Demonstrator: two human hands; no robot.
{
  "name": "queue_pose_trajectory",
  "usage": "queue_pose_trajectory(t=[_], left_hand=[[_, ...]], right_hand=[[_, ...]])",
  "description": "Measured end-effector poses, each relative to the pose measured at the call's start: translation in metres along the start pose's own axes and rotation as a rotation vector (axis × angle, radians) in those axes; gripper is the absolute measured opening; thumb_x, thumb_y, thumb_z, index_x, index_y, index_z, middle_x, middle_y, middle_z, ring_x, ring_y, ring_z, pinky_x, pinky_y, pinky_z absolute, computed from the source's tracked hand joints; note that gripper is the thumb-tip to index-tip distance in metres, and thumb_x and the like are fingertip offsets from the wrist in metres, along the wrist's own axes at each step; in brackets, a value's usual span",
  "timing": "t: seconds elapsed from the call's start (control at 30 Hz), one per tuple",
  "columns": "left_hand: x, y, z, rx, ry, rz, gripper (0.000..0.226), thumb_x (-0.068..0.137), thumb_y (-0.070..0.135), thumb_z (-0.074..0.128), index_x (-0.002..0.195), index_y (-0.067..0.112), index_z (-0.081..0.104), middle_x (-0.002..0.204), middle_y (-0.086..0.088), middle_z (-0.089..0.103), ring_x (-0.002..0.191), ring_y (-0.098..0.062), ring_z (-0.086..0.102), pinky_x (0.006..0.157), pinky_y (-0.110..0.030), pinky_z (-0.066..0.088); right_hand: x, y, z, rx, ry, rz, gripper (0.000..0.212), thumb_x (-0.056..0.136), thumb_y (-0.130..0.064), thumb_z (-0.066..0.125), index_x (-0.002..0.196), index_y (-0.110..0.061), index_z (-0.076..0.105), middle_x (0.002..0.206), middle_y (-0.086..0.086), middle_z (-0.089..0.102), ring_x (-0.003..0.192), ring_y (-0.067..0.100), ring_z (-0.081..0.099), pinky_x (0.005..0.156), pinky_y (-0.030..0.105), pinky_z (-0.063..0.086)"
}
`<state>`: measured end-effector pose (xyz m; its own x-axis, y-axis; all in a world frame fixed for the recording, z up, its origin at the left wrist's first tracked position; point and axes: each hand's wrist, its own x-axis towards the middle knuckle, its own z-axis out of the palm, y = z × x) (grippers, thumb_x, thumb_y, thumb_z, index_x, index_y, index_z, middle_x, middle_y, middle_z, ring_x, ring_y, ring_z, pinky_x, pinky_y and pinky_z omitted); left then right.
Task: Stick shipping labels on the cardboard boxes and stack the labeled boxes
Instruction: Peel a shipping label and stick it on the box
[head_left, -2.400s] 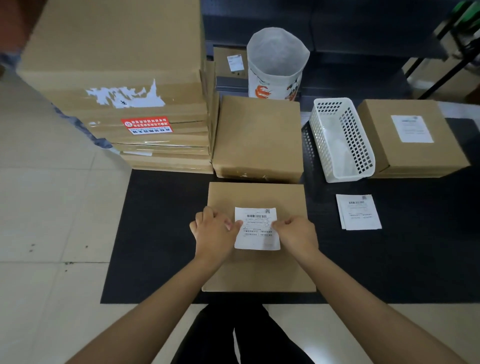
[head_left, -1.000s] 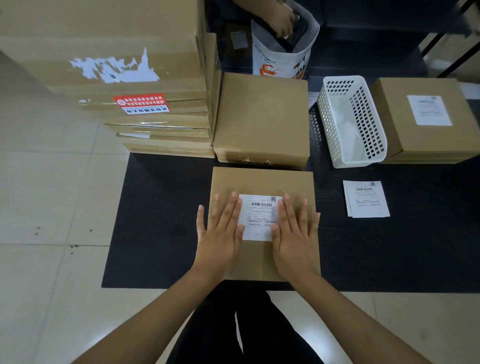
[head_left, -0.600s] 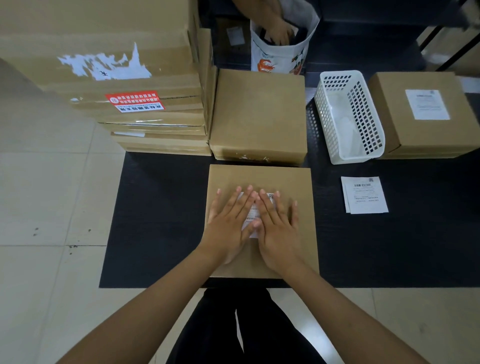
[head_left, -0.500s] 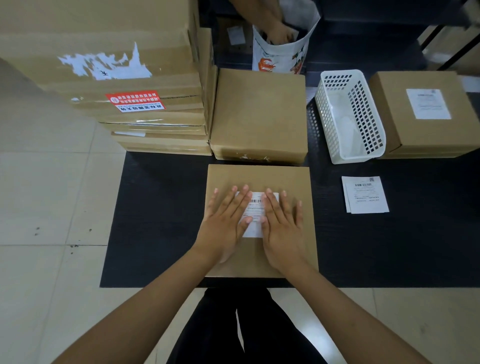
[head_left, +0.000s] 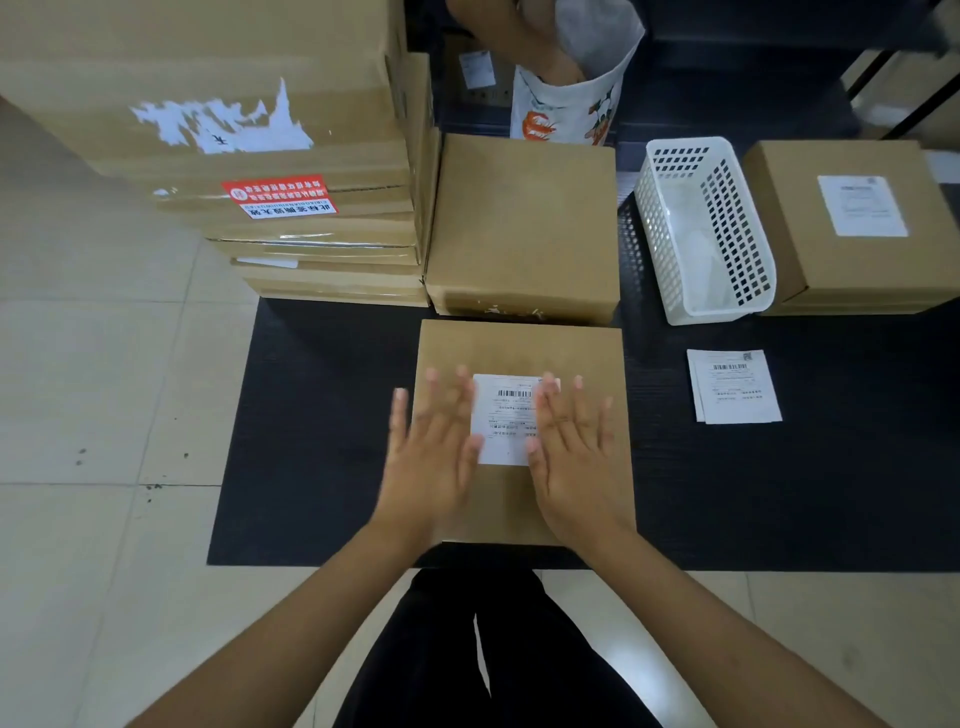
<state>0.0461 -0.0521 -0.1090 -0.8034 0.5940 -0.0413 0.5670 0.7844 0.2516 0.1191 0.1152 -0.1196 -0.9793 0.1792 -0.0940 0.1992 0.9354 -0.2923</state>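
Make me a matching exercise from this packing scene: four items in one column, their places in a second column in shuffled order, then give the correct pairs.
Items:
1. white basket
2. loose labels
3. red sticker
4. printed bag

Places:
A. on the side of the tall carton stack at far left
B. flat on the black mat, right of the box under the hands
C. standing behind the plain brown box, with someone's hand in it
D. between the plain brown box and the already labeled box at right

Pairs: 1-D, 2-B, 3-A, 4-C
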Motion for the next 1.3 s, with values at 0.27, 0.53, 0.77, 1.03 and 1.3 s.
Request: queue_pose_trajectory(t=[0.27,0.53,0.77,1.03,1.3], left_hand=[[-0.007,0.005,0.023,0.042,-0.174,0.143,0.069,0.097,0.056,-0.007,0.153,0.017,0.001,0.161,0.001,-0.005,0.148,-0.014,-0.01,0.117,-0.05,-0.002],[-0.013,-0.006,0.023,-0.099,-0.164,0.122,0.063,0.099,0.047,-0.008,0.152,0.016,0.004,0.161,0.0,0.0,0.146,-0.013,-0.013,0.118,-0.033,-0.004],[-0.025,-0.025,0.024,0.0,-0.127,0.063,0.057,0.102,0.044,-0.002,0.153,0.018,0.003,0.161,0.002,0.006,0.148,-0.018,-0.008,0.117,-0.036,0.0],[-0.041,0.027,0.007,-0.141,-0.071,0.205,0.056,0.103,0.04,0.014,0.153,0.014,0.012,0.162,0.001,0.003,0.149,-0.021,-0.002,0.119,-0.044,-0.001],[-0.045,0.024,0.035,-0.118,-0.138,0.203,0.062,0.103,0.046,0.014,0.152,0.009,0.015,0.161,-0.006,0.01,0.148,-0.014,0.007,0.118,-0.039,0.011]], right_hand=[[-0.007,-0.003,0.014,-0.038,-0.105,-0.109,0.059,0.102,-0.043,0.001,0.154,-0.017,0.01,0.162,-0.001,0.009,0.149,0.026,-0.003,0.116,0.052,0.001],[-0.019,0.019,0.015,-0.065,-0.036,-0.034,0.054,0.103,-0.04,0.014,0.153,-0.02,0.015,0.161,-0.007,0.014,0.149,0.027,0.0,0.117,0.053,0.004],[-0.023,0.023,0.015,-0.025,0.048,0.074,0.054,0.102,-0.035,0.017,0.151,-0.012,0.023,0.159,0.0,0.018,0.149,0.026,0.002,0.12,0.041,-0.004],[-0.048,-0.001,0.007,0.046,-0.008,-0.166,0.058,0.103,-0.039,0.012,0.153,-0.009,0.017,0.162,0.006,0.01,0.149,0.026,0.003,0.119,0.048,0.006],[-0.055,-0.002,0.024,-0.013,-0.092,-0.214,0.053,0.104,-0.034,0.014,0.149,-0.009,0.027,0.157,0.006,0.024,0.147,0.021,0.02,0.114,0.044,0.018]])
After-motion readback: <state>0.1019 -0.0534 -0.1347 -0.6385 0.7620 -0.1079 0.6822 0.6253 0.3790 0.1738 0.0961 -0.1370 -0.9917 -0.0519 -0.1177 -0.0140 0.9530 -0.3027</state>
